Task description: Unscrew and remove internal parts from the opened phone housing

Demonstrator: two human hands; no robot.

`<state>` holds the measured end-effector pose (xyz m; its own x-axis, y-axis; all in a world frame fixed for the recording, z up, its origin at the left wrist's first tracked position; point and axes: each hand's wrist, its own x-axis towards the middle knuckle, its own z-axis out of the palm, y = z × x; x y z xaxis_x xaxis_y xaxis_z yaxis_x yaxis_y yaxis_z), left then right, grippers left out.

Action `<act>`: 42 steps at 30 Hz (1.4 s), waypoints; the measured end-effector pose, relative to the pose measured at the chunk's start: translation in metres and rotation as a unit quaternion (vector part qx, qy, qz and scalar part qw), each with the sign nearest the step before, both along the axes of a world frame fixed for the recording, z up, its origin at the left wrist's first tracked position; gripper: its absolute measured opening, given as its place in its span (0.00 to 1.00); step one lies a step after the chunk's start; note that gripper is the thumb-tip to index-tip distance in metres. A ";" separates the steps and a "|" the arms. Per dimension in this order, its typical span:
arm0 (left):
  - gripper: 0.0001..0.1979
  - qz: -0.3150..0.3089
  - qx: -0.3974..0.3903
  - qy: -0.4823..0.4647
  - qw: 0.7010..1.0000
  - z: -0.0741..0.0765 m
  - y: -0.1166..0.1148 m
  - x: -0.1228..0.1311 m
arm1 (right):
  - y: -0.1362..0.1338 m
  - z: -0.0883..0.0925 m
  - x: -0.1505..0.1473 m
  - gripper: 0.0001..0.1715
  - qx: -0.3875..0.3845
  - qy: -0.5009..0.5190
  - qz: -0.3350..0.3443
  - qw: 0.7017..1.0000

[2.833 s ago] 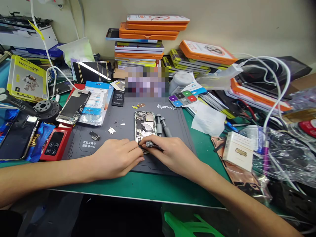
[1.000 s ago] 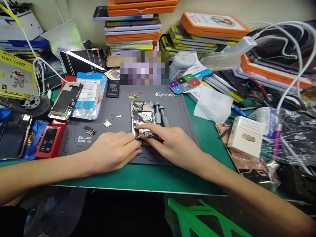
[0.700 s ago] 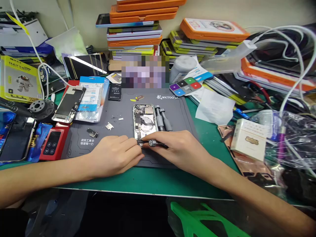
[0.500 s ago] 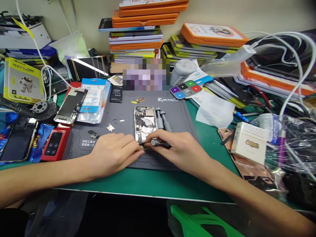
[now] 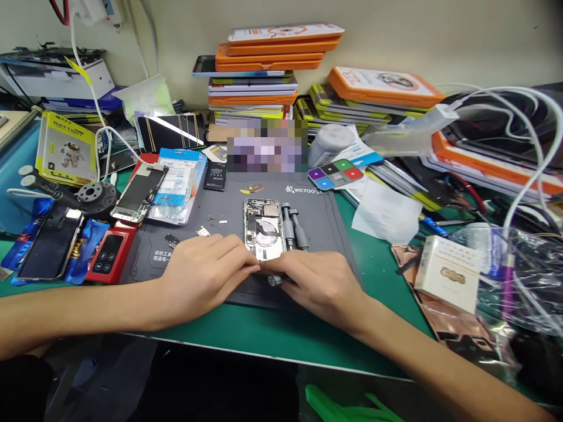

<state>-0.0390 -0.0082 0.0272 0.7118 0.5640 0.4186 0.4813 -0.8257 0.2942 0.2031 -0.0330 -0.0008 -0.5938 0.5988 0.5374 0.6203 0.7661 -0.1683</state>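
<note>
One open phone (image 5: 264,227) is lying on the mat (image 5: 323,228), seemingly being worked at its near end; left hand (image 5: 211,272) is resting there, fingers together, hold unclear; right hand (image 5: 323,284) is gripping a driver (image 5: 275,280); likely needing steadiness next.

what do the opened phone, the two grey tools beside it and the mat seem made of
Opened phone: probably a metal frame, going by its pale, shiny rim.
Two grey tools: matte metal or hard plastic; their even grey leaves it open.
Mat: likely rubber or silicone, from its dull dark surface with white printed lettering.
</note>
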 end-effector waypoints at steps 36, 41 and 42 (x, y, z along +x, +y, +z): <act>0.11 -0.020 -0.026 0.186 0.982 0.004 0.000 -0.004 | 0.010 0.001 0.012 0.15 0.001 0.024 -0.048 0.999; 0.15 -0.023 0.012 0.184 0.983 0.000 -0.006 -0.003 | 0.011 0.000 0.012 0.16 0.005 0.047 -0.079 0.996; 0.14 -0.023 0.021 0.186 0.982 -0.001 -0.007 -0.002 | 0.010 0.000 0.011 0.17 0.007 0.046 -0.078 0.996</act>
<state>-0.0414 -0.0152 0.0263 0.8446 0.5146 0.1478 0.5100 -0.8573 0.0707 0.2146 -0.0226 -0.0005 -0.4421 0.6726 0.5934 0.7149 0.6638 -0.2199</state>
